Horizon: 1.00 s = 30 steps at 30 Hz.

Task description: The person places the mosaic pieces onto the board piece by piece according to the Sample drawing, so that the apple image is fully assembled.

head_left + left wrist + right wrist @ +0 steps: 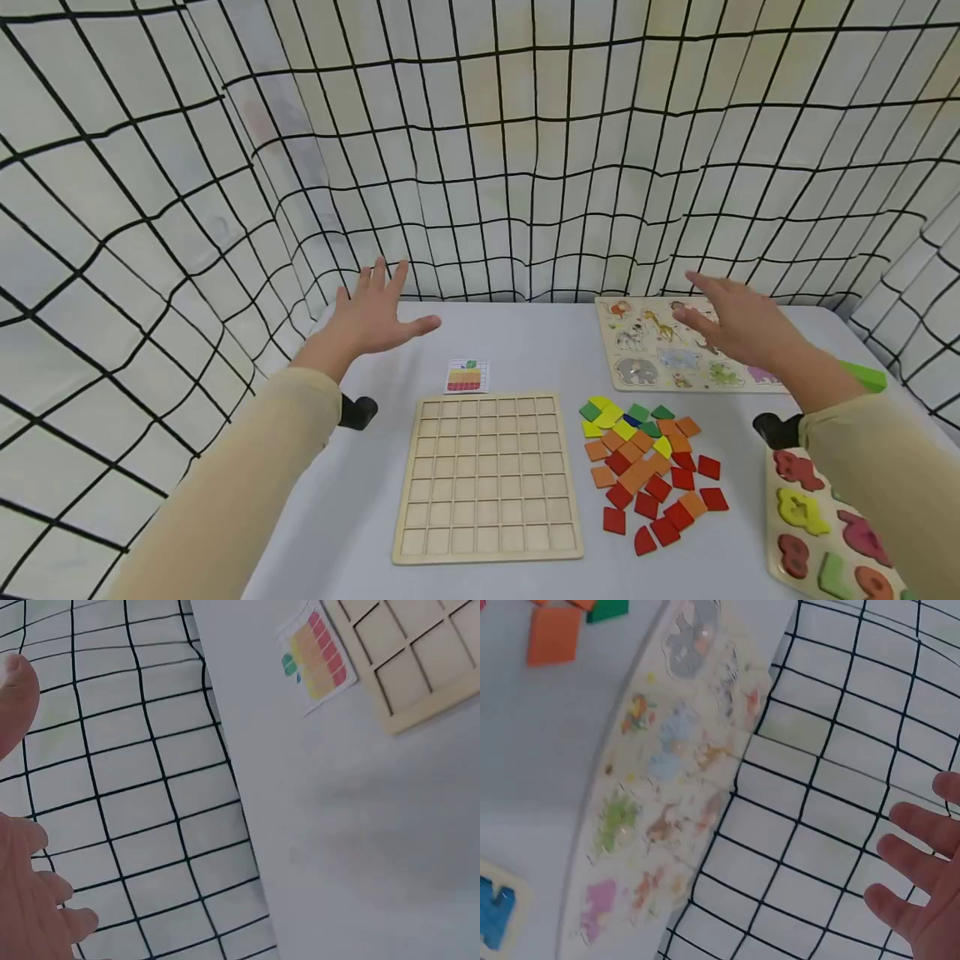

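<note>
Sleeves fill the lower corners; left hand and right hand hover mid-frame, fingers spread, holding nothing, above grid board and tiles

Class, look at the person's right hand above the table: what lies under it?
Under the right hand lies the animal puzzle board. A giraffe, zebra and elephant show beside the hand; the pieces directly beneath hand and wrist are covered, so they cannot be named.

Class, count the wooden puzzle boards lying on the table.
3: the empty grid board in the middle, the animal puzzle board at the back right, and the number puzzle board at the near right edge, partly cut off.
</note>
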Each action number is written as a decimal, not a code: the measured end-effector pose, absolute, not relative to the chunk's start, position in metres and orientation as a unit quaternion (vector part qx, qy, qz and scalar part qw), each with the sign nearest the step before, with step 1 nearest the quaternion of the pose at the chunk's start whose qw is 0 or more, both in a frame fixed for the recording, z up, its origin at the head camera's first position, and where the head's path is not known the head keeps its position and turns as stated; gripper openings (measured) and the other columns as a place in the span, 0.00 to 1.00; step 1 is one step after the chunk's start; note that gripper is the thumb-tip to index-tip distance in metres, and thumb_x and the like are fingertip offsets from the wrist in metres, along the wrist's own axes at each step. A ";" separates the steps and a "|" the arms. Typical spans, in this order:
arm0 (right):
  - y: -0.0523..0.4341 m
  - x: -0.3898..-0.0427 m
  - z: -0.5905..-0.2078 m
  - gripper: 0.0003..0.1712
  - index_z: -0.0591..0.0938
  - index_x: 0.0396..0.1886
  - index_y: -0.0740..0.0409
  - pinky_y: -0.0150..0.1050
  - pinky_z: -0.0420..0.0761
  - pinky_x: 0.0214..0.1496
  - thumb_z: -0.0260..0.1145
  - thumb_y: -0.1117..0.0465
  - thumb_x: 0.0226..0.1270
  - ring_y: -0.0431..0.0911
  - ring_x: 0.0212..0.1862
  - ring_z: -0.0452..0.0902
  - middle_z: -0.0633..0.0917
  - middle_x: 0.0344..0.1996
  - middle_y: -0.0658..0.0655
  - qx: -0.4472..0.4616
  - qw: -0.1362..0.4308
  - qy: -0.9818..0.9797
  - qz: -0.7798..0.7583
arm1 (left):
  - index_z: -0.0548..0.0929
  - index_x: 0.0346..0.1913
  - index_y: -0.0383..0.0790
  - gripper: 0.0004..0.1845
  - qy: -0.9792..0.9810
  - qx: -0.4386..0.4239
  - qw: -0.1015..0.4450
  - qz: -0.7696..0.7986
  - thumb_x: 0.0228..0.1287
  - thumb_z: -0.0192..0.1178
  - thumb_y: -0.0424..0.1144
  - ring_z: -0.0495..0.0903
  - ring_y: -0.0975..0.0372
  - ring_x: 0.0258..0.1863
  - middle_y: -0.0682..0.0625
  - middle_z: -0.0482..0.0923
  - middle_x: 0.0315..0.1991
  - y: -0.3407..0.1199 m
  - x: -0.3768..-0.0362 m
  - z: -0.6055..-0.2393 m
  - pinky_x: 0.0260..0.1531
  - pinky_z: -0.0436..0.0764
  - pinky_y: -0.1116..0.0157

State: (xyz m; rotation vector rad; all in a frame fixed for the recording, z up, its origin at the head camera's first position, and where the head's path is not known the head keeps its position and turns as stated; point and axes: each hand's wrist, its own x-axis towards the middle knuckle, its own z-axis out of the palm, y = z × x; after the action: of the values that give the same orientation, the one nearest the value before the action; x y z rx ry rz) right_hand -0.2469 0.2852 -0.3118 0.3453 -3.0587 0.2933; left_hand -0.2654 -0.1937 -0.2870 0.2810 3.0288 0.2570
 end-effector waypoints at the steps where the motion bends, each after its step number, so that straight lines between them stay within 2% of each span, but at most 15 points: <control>1: 0.282 -0.244 -0.318 0.46 0.56 0.81 0.64 0.74 0.62 0.70 0.53 0.38 0.79 0.75 0.73 0.59 0.63 0.74 0.77 0.124 0.020 -0.986 0.110 | 0.34 0.83 0.41 0.57 0.988 0.101 0.047 0.103 0.69 0.51 0.70 0.32 0.36 0.82 0.31 0.27 0.82 -0.196 -0.262 -0.294 0.75 0.40 0.30; 3: 0.275 -0.237 -0.335 0.39 0.63 0.77 0.66 0.69 0.71 0.67 0.58 0.45 0.79 0.72 0.67 0.70 0.72 0.69 0.76 0.151 0.011 -0.979 0.138 | 0.34 0.83 0.40 0.57 0.981 0.116 0.060 0.143 0.70 0.55 0.66 0.36 0.35 0.82 0.31 0.28 0.82 -0.200 -0.253 -0.310 0.76 0.44 0.32; 5: 0.266 -0.230 -0.353 0.30 0.72 0.71 0.68 0.62 0.81 0.60 0.62 0.54 0.77 0.66 0.56 0.80 0.82 0.60 0.72 0.178 -0.007 -0.971 0.161 | 0.34 0.83 0.39 0.57 0.973 0.128 0.080 0.174 0.70 0.58 0.62 0.39 0.35 0.81 0.31 0.29 0.82 -0.203 -0.241 -0.330 0.76 0.48 0.34; 7: 0.256 -0.224 -0.372 0.21 0.81 0.61 0.68 0.53 0.86 0.52 0.65 0.62 0.74 0.57 0.45 0.83 0.88 0.48 0.66 0.199 -0.031 -0.963 0.177 | 0.35 0.83 0.40 0.57 0.966 0.135 0.104 0.196 0.70 0.61 0.59 0.41 0.36 0.81 0.31 0.30 0.82 -0.204 -0.228 -0.349 0.77 0.50 0.35; 9: 0.246 -0.220 -0.388 0.14 0.85 0.54 0.65 0.47 0.87 0.48 0.67 0.66 0.71 0.48 0.41 0.81 0.88 0.42 0.58 0.206 -0.068 -0.958 0.187 | 0.36 0.83 0.39 0.57 0.959 0.141 0.126 0.211 0.69 0.64 0.55 0.42 0.36 0.81 0.31 0.33 0.82 -0.204 -0.216 -0.365 0.77 0.52 0.36; 13: 0.233 -0.216 -0.412 0.11 0.87 0.49 0.61 0.44 0.87 0.48 0.70 0.66 0.68 0.44 0.40 0.79 0.87 0.40 0.54 0.195 -0.108 -0.958 0.179 | 0.41 0.83 0.36 0.58 0.950 0.156 0.156 0.223 0.65 0.68 0.54 0.45 0.36 0.81 0.29 0.39 0.82 -0.202 -0.195 -0.389 0.76 0.54 0.37; 21: 0.221 -0.212 -0.416 0.13 0.87 0.49 0.61 0.44 0.87 0.46 0.73 0.64 0.65 0.44 0.37 0.76 0.85 0.38 0.55 0.178 -0.104 -0.969 0.134 | 0.43 0.81 0.28 0.71 0.930 0.176 0.222 0.234 0.46 0.81 0.53 0.40 0.36 0.82 0.30 0.37 0.83 -0.215 -0.173 -0.407 0.77 0.51 0.36; 25: 0.219 -0.213 -0.414 0.11 0.86 0.46 0.61 0.43 0.86 0.44 0.73 0.65 0.64 0.45 0.36 0.75 0.83 0.37 0.55 0.188 -0.104 -0.969 0.119 | 0.45 0.80 0.24 0.74 0.927 0.202 0.221 0.226 0.40 0.84 0.53 0.39 0.35 0.81 0.28 0.38 0.82 -0.219 -0.174 -0.414 0.77 0.48 0.36; 30: 0.219 -0.217 -0.417 0.06 0.86 0.40 0.58 0.43 0.87 0.46 0.72 0.67 0.64 0.45 0.37 0.76 0.82 0.37 0.54 0.193 -0.111 -0.964 0.143 | 0.47 0.80 0.24 0.73 0.928 0.216 0.217 0.211 0.40 0.84 0.53 0.38 0.34 0.81 0.28 0.39 0.82 -0.220 -0.177 -0.421 0.77 0.48 0.35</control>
State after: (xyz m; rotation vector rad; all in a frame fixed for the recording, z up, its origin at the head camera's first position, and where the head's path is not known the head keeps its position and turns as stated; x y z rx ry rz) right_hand -0.2167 0.2187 -0.4167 0.6540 -3.2648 0.4833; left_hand -0.1773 -0.2204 -0.4211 0.5988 2.5715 0.5832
